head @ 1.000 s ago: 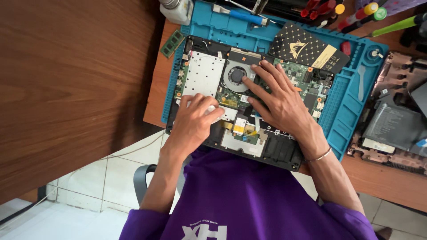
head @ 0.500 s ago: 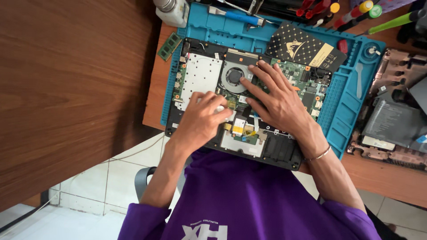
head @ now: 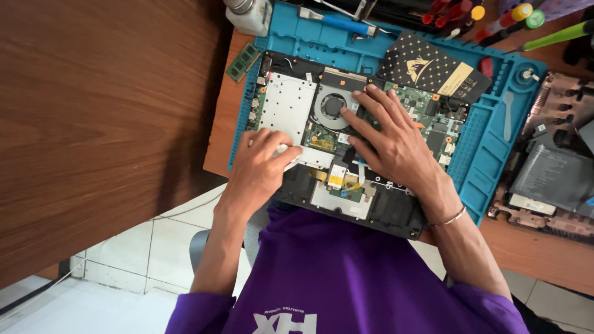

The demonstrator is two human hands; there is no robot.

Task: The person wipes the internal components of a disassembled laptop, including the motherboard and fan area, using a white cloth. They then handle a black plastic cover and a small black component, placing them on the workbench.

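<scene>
The left hand (head: pixel 260 170) is moving down and toward the near left corner of the opened laptop (head: pixel 346 154). One second ago its fingers were lying higher, over the middle of the board next to the silver plate (head: pixel 286 106); now they are closing around a thin white tool (head: pixel 296 154) at the lower edge of that plate. The right hand (head: pixel 390 145) is spreading a little more, with its fingertips reaching closer to the round fan (head: pixel 333 105). The camera view is also shifting slightly to the right.
</scene>
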